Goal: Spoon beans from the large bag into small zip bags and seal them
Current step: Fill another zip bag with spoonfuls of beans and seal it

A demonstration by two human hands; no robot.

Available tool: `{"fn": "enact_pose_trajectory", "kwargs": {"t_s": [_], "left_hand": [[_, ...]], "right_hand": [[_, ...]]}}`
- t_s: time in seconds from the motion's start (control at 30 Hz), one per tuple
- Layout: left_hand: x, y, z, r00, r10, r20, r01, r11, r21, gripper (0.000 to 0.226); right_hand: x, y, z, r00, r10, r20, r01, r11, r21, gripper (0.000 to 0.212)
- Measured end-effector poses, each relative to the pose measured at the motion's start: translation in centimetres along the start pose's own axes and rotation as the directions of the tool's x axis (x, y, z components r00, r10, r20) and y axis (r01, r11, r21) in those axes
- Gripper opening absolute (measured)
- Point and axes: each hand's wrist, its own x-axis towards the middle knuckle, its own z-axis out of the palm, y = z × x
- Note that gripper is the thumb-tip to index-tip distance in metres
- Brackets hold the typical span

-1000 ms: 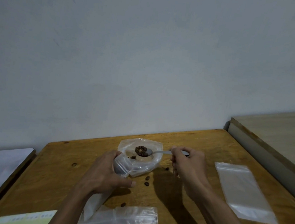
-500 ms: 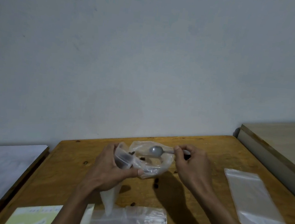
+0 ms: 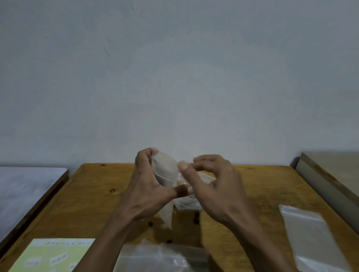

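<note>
1. Right now you are holding the small zip bag [image 3: 164, 173] up above the far middle of the table [image 3: 260, 185], your left hand [image 3: 148, 189] curling round it, thumb crossing beneath.
2. Your right hand [image 3: 215, 186] is hovering just beside the bag's right edge, fingers bent and nearly closing; whether they are pinching plastic or the spoon, I cannot tell.
3. The bag's long axis is running near upright, its tail hanging down toward the table, so its mouth is lying between your two hands, the right one nearer the open side.
4. The large bag [image 3: 190, 201] is sitting mostly hidden behind your hands; stray beans [image 3: 196, 218] are lying below it.
5. An empty zip bag [image 3: 314, 241] is waiting near the right edge.
</note>
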Motion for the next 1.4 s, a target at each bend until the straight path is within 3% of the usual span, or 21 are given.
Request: {"fn": "enact_pose_trajectory", "kwargs": {"t_s": [0.07,0.13,0.23,0.3,0.37,0.5,0.7,0.83,0.93,1.03,1.23,1.4], "left_hand": [[-0.1,0.2,0.2,1.000,-0.006,0.026,0.006,1.000,-0.007,0.109],[-0.3,0.5,0.1,0.999,-0.001,0.051,0.000,1.000,0.011,0.113],[-0.9,1.1,-0.8,0.998,0.011,0.066,-0.004,0.994,-0.113,0.117],[-1.3,1.7,-1.5,1.000,0.009,0.016,-0.004,0.957,-0.291,0.081],[-1.5,2.3,-2.0,0.993,0.038,-0.113,-0.073,0.944,-0.323,0.037],[-2.2,3.1,-2.8,0.947,0.078,-0.312,-0.172,0.943,-0.286,0.012],[-2.9,4.6,-3.1,0.916,0.110,-0.385,-0.247,0.912,-0.327,0.009],[-3.1,5.1,-3.1,0.965,0.077,-0.251,-0.188,0.870,-0.456,0.028],[-3.2,4.9,-2.7,0.984,0.056,-0.169,-0.130,0.872,-0.471,0.026],[-3.6,4.8,-1.9,0.989,0.028,-0.143,-0.094,0.872,-0.480,0.024],[-4.6,4.2,-0.8,0.995,-0.090,0.044,0.099,0.861,-0.498,0.030],[-5.7,4.2,0.5,0.984,-0.175,-0.010,0.146,0.850,-0.507,0.012]], "right_hand": [[0.3,-1.5,-0.2,0.995,0.020,0.103,-0.009,0.995,-0.101,0.035],[0.7,-1.9,-0.2,0.993,0.024,0.116,-0.009,0.992,-0.123,0.027],[1.1,-1.5,-0.2,0.997,-0.066,-0.040,0.056,0.975,-0.217,0.023],[1.1,-0.8,-0.6,0.988,-0.097,-0.120,0.068,0.972,-0.226,0.024],[0.9,-0.5,-1.1,0.994,-0.072,-0.080,0.059,0.987,-0.148,0.024],[0.2,-0.9,-2.1,0.991,-0.119,-0.059,0.115,0.991,-0.068,0.023],[-0.1,-1.3,-3.4,0.992,-0.091,-0.088,0.096,0.994,0.055,0.023],[-0.3,-1.6,-3.6,0.993,-0.088,-0.081,0.098,0.986,0.132,0.021],[-0.8,-1.6,-3.7,1.000,-0.025,0.009,0.021,0.949,0.316,0.015],[-1.6,-1.1,-3.1,0.976,0.075,0.203,-0.171,0.843,0.511,0.031],[-2.7,0.2,-2.0,0.959,0.174,0.222,-0.263,0.839,0.477,0.013],[-3.8,0.9,-1.9,0.932,0.236,0.275,-0.340,0.830,0.441,0.016]]}}
